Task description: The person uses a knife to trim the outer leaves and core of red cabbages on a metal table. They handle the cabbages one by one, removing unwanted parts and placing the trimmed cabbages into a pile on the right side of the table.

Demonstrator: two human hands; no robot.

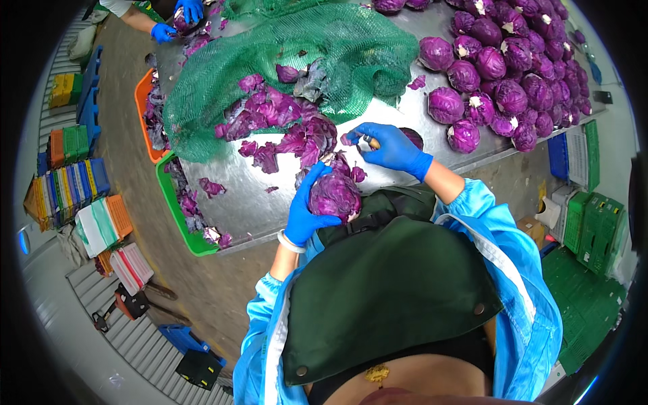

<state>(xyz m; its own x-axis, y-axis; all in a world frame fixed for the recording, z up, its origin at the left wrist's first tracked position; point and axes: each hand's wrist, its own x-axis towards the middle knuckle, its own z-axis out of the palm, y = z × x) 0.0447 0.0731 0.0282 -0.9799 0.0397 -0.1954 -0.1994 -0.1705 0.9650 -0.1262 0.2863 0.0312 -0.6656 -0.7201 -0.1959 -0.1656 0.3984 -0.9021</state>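
My left hand (305, 207), in a blue glove, grips a red cabbage (335, 195) at the table's near edge. To its right, my right hand (390, 149), also gloved in blue, is closed around the wooden handle (373, 144) of a small tool, perhaps a knife; its blade cannot be made out. A scrap of cabbage leaf (347, 139) is at the fingertips of that hand. Loose purple leaves (276, 109) lie just beyond the held cabbage, partly on a green mesh net (217, 76). Another cabbage (412, 136) sits partly hidden behind my right wrist.
Many red cabbages (511, 96) are heaped at the right of the metal table (243, 202). An orange crate (143, 121) and a green crate (177, 217) with leaf scraps stand at its left edge. Across the table, a co-worker's gloved hands (163, 33) hold a cabbage (183, 21).
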